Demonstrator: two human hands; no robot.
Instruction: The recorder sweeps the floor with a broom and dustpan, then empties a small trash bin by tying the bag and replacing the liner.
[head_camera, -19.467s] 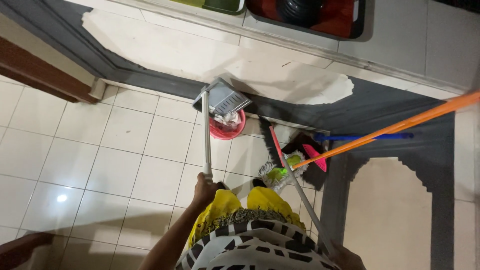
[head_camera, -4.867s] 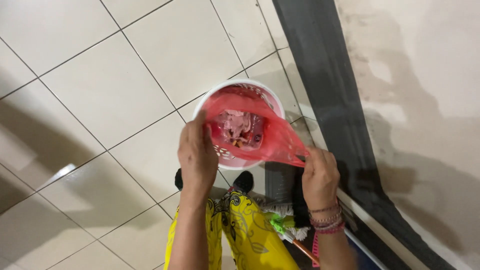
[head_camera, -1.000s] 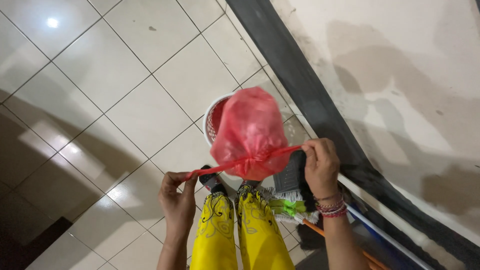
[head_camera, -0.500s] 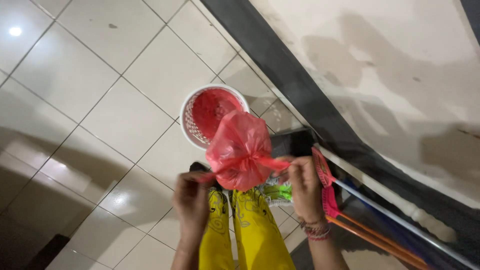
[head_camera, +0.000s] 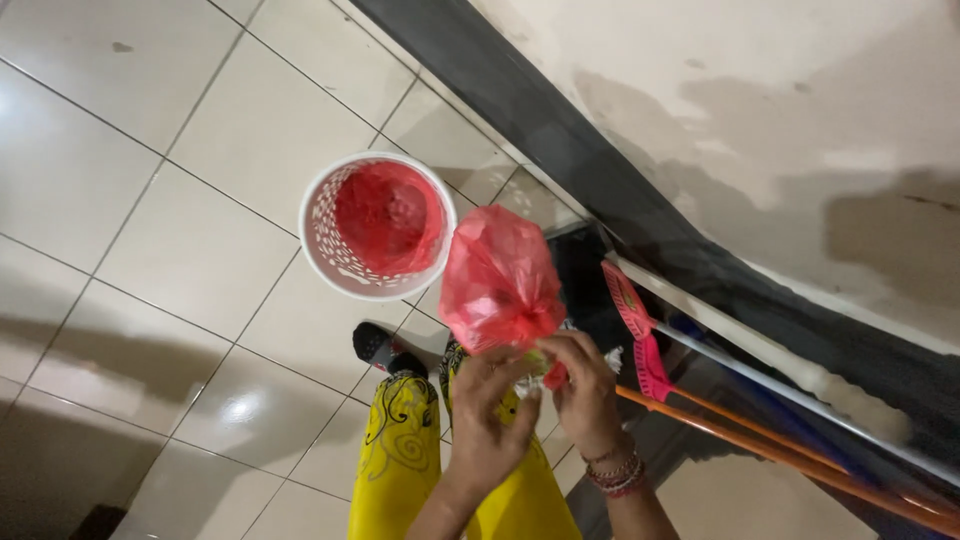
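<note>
Both hands meet at the neck of the red bag (head_camera: 497, 280): left hand (head_camera: 487, 425) and right hand (head_camera: 585, 390) pinch its twisted top shut. Half a second back they were spread wider; knot nearly closed. Bag hangs clear beside the white basket (head_camera: 322, 262), above yellow trousers (head_camera: 400, 455)

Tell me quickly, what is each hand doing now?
Left hand: closed on the neck of the red plastic bag.
Right hand: closed on the same neck.
</note>
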